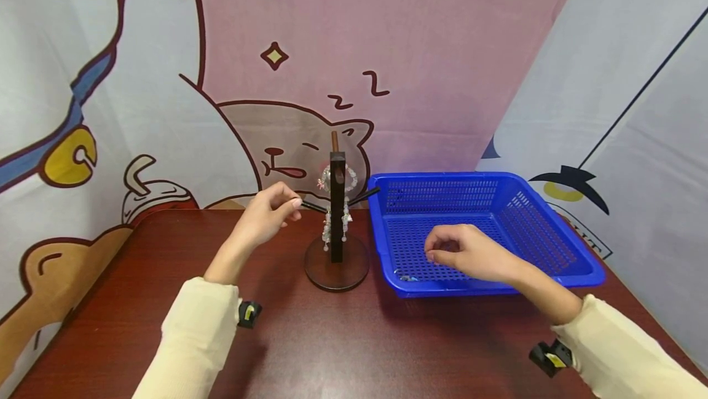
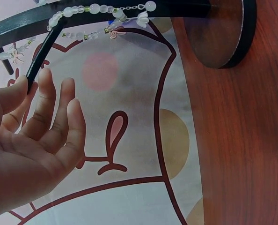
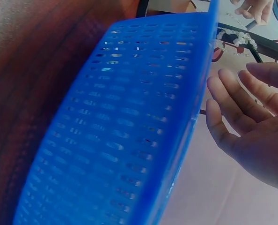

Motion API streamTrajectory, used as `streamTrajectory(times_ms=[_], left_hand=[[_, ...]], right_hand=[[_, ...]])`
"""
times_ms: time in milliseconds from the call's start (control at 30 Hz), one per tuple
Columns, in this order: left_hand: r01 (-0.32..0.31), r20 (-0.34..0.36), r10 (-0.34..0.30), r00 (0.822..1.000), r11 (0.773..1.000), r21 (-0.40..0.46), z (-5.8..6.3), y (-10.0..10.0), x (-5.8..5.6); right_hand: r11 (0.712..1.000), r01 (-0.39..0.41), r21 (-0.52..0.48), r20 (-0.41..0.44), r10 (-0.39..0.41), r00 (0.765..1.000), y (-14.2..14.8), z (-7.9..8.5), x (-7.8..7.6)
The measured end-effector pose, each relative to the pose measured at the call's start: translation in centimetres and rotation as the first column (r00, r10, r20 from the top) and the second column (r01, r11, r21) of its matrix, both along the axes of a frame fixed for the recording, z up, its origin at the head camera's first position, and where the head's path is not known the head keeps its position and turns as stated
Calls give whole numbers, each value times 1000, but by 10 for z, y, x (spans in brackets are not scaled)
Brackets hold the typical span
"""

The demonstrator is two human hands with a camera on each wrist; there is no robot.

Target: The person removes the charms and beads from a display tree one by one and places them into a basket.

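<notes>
One stand (image 1: pixel 337 227), several bracelets (image 1: pixel 326 230) (number unclear), one basket (image 1: pixel 459 288), one table (image 1: pixel 310 343), two hands (image 1: pixel 267 217) (image 1: pixel 472 254), two wrist cameras (image 1: pixel 250 314) (image 1: pixel 550 358).

Your glossy wood-grained table (image 1: pixel 343 350), your shiny, perforated plastic basket (image 1: pixel 459 288), your stand (image 1: pixel 337 227) with a smooth, lacquered sheen, translucent bracelet beads (image 2: pixel 96 8), perhaps glass, though small in view, your matt cloth sleeves (image 1: pixel 201 322), a creased cloth backdrop (image 1: pixel 442 48)

Stand (image 1: pixel 337 227) blocks the middle; gap beside basket (image 1: pixel 459 290) seems narrow.

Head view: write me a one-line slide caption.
Left hand pinching a black peg on a stand hung with beaded bracelets, right hand empty above a blue basket.
</notes>
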State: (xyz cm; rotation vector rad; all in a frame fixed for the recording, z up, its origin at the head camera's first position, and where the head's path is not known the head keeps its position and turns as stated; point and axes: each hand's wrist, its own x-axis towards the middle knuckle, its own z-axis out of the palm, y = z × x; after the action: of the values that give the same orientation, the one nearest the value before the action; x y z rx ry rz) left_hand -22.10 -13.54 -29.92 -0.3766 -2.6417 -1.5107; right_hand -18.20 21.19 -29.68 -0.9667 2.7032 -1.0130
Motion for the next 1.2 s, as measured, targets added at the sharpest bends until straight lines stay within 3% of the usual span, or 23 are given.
streamTrajectory(times_ms=[400,767,1200], left_hand=[[5,1,-5,1000,1000,2,1,1,1],[4,15,-4,1000,1000,1,2,1,1],[8,8,-8,1000,1000,-4,2,0,1]], right_hand=[[1000,-1,9,-7,2,1000,-8,17,-4],[999,-52,12,7,52,999,-21,30,-8],[996,-81,28,22,80,997,-44,34,-16]])
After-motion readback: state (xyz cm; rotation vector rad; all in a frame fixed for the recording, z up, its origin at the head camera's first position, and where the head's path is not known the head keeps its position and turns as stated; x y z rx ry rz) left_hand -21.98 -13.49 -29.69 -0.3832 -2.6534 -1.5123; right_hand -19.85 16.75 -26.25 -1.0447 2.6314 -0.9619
